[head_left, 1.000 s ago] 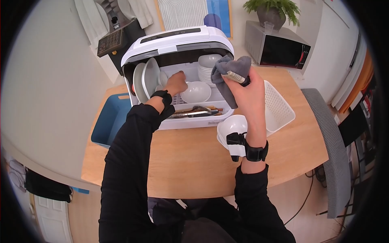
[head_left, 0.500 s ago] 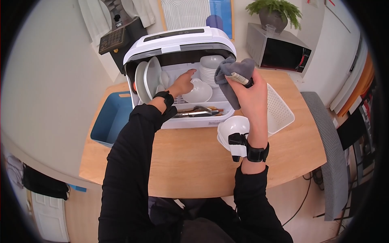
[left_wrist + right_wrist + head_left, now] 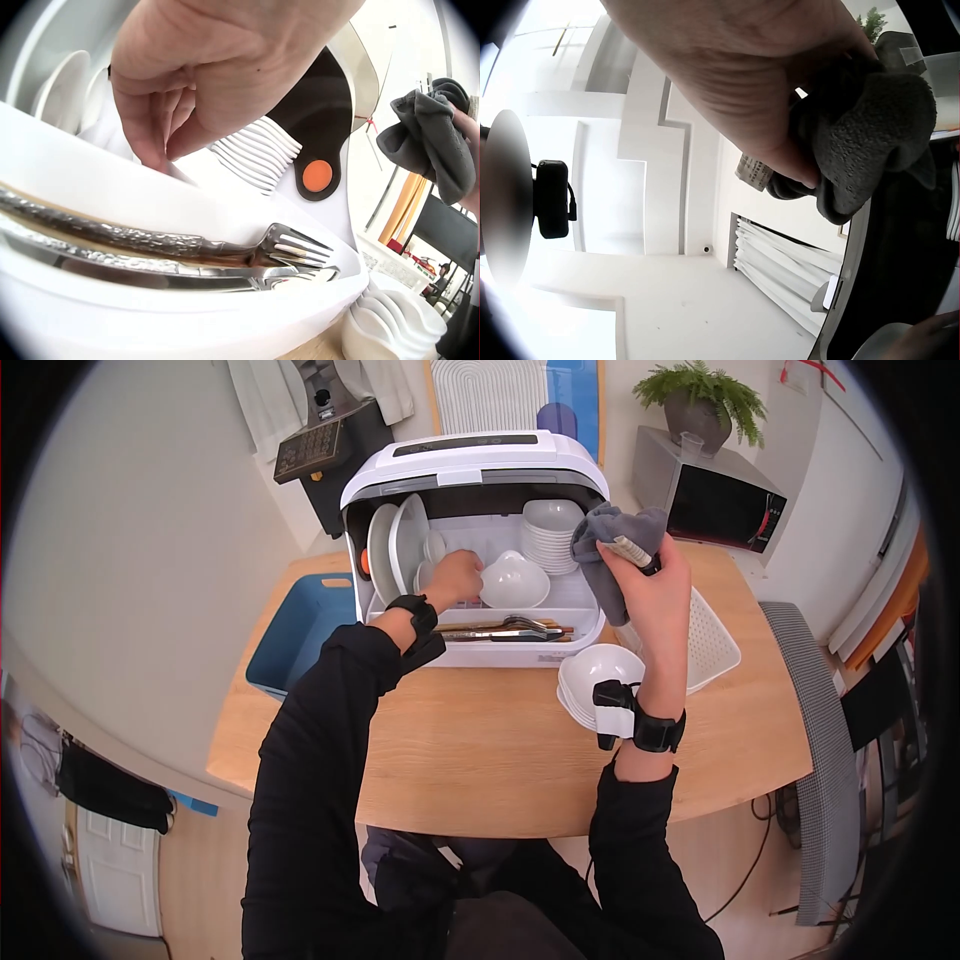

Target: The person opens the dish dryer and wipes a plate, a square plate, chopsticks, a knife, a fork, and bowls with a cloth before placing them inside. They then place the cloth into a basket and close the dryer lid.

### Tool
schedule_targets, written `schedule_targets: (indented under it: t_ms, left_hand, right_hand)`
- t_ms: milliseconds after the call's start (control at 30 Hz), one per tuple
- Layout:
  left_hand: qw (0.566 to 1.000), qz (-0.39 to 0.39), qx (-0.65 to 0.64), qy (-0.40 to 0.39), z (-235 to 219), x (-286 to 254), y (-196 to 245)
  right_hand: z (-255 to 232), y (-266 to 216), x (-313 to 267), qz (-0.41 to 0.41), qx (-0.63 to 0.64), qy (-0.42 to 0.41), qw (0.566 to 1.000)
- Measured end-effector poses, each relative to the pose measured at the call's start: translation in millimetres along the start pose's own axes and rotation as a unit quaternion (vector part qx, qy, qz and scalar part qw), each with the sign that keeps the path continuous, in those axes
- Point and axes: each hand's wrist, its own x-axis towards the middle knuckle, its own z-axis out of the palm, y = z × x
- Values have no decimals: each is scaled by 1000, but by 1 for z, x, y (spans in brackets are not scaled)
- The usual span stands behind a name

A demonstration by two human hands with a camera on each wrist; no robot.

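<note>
My left hand (image 3: 458, 575) is inside a white dish cabinet (image 3: 470, 455), at the left rim of a white bowl (image 3: 516, 584). In the left wrist view its thumb and fingertips come together behind the cutlery trough, pinching at that rim; the contact is partly washed out. My right hand (image 3: 660, 585) is raised in front of the cabinet's right end and grips a bunched grey cloth (image 3: 604, 555). A pale label (image 3: 753, 172) sticks out of the cloth beside the fingers. Below that hand, several nested white bowls (image 3: 592, 668) stand on the table.
Plates (image 3: 383, 555) stand upright at the cabinet's left, and a bowl stack (image 3: 552, 538) fills its back right. Cutlery (image 3: 510, 628) lies in the front trough; a fork (image 3: 289, 247) shows there. A blue bin (image 3: 300, 625) is left, a white basket (image 3: 712, 640) right, a microwave (image 3: 715, 495) behind.
The left hand, index finger stretched toward the cabinet's back half a second ago, has drawn back to the bowl's left side with fingers curled. The right hand keeps its hold on the cloth.
</note>
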Motion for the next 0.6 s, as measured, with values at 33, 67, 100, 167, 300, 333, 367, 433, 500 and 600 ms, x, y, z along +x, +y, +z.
schedule_targets:
  t_ms: [33,67,100,167,300,333,367,433,500,600]
  left_hand:
    - [1000,-2,-3,-4,1,0,-1]
    - [1000,5,-1,11,3,2,-4]
    - [1000,12,1,25,6,4,-8]
    - [990,78,35,111,12,1,-7]
    - [942,252,46,215,15,-47,50]
    - [960,240,46,136,14,-61,69]
    - [971,228,45,56,15,-75,88]
    - [974,185,106,-75,16,-101,118]
    - [965,177,159,-114,32,-115,125]
    - [964,161,169,-130,42,-124,122]
  right_hand:
    - [-1,0,0,-2,3,-2,1000]
    - [-1,0,0,-3,1,-3,1000]
    - [-1,-1,0,-3,-1,-5,1000]
    - [-3,-2,0,3,-8,-2,1000]
    - [-9,4,2,2,-60,13,998]
    - [-10,6,3,-6,-79,18,997]
    - [-12,9,3,-2,-86,25,996]
    - [-16,15,6,1,-101,40,994]
    - [-20,24,8,-21,-143,44,989]
    - [-23,25,10,4,-159,49,986]
